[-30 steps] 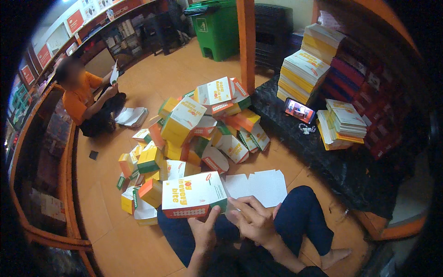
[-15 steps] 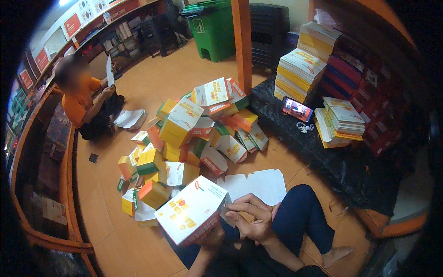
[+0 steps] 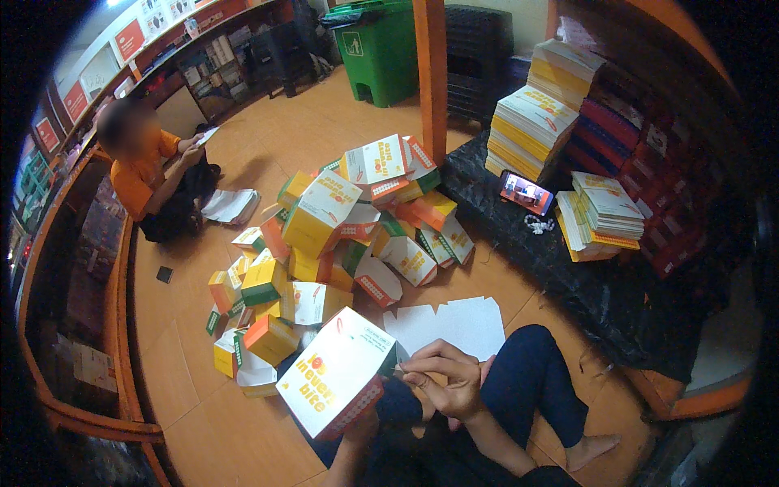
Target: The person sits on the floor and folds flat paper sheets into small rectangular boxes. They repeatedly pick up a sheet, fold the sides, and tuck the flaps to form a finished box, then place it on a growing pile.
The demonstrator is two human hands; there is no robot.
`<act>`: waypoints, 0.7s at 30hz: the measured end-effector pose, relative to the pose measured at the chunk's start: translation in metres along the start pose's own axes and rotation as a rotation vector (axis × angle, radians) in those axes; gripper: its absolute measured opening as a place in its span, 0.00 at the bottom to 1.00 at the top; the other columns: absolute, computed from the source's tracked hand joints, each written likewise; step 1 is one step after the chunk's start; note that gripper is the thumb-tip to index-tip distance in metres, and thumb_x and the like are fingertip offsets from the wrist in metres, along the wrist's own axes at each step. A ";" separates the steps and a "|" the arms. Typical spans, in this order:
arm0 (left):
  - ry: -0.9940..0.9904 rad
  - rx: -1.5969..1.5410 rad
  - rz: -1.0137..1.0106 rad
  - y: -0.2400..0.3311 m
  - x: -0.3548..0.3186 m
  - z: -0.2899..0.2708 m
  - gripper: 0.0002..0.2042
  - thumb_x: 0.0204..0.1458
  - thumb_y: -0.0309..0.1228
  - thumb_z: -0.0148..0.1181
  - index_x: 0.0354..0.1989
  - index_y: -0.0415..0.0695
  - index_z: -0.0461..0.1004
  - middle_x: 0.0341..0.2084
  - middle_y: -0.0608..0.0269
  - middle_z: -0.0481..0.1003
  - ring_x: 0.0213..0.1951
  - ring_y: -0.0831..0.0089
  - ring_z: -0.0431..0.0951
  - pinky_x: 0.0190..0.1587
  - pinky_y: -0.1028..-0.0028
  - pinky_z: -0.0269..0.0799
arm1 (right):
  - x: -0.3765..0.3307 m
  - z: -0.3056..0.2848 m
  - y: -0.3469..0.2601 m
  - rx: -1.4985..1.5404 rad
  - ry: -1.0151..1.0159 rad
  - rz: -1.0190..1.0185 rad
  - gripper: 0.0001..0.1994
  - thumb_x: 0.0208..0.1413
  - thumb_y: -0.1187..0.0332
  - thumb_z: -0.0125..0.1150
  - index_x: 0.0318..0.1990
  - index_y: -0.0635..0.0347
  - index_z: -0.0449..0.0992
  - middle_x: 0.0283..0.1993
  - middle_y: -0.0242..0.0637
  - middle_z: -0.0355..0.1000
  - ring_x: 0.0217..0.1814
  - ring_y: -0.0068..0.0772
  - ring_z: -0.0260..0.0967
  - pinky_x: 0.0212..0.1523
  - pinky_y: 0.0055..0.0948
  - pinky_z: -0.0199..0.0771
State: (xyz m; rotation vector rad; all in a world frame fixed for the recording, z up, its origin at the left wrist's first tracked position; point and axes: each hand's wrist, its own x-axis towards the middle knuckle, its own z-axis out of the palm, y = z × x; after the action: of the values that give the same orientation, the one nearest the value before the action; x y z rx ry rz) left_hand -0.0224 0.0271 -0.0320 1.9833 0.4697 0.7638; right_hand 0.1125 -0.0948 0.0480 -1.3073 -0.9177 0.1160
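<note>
The left hand (image 3: 363,424) is almost wholly hidden behind the white folded cardboard food box with orange lettering and a red-and-white patterned side (image 3: 337,381); only the wrist and forearm show beneath it, so whether its fingers are curled or spread cannot be told, though it seems to carry the box from below. The right hand (image 3: 445,381) is in plain view, its fingers (image 3: 422,357) bent and drawn together at the box's upper right corner, pinching a flap or edge there; the exact contact is too small to make out. The box is tilted, its broad white face turned up and leftward, held over the person's lap above the dark blue trousers (image 3: 527,381). Just behind it a flat white unfolded box blank (image 3: 454,325) lies on the orange floor (image 3: 211,430), and beyond that rises a heap of folded yellow, orange and green boxes (image 3: 341,227). The picture's rim is black and bends everything near it.
</note>
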 end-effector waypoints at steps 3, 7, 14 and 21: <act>-0.003 0.000 0.001 0.000 0.003 0.000 0.19 0.61 0.24 0.58 0.60 0.36 0.69 0.53 0.56 0.74 0.57 0.66 0.72 0.63 0.67 0.64 | -0.001 0.002 0.001 0.056 0.022 0.032 0.10 0.50 0.80 0.71 0.41 0.65 0.84 0.37 0.39 0.78 0.39 0.29 0.77 0.40 0.25 0.77; -0.015 -0.009 -0.008 0.004 0.006 -0.001 0.18 0.61 0.24 0.57 0.60 0.37 0.69 0.53 0.56 0.74 0.57 0.66 0.72 0.62 0.67 0.65 | -0.003 0.004 0.000 -0.048 -0.005 0.038 0.11 0.49 0.80 0.70 0.42 0.65 0.83 0.39 0.40 0.77 0.41 0.33 0.78 0.43 0.28 0.79; -0.032 -0.033 -0.023 0.012 0.001 0.005 0.17 0.62 0.24 0.56 0.59 0.37 0.70 0.54 0.56 0.74 0.57 0.66 0.72 0.62 0.67 0.65 | -0.007 0.023 0.008 -0.522 -0.198 -0.146 0.35 0.48 0.83 0.54 0.68 0.57 0.65 0.69 0.54 0.60 0.67 0.54 0.67 0.57 0.41 0.79; -0.069 -0.012 0.006 0.008 0.009 0.005 0.16 0.63 0.24 0.55 0.59 0.38 0.70 0.54 0.56 0.74 0.57 0.66 0.71 0.61 0.67 0.65 | -0.003 0.000 0.016 -0.243 -0.098 0.101 0.30 0.58 0.81 0.55 0.69 0.52 0.65 0.63 0.45 0.72 0.58 0.47 0.76 0.56 0.39 0.80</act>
State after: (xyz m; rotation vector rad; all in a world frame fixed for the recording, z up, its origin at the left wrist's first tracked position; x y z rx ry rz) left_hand -0.0124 0.0252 -0.0243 1.9940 0.4174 0.6981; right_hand 0.1171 -0.0918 0.0328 -1.5860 -0.9707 0.1515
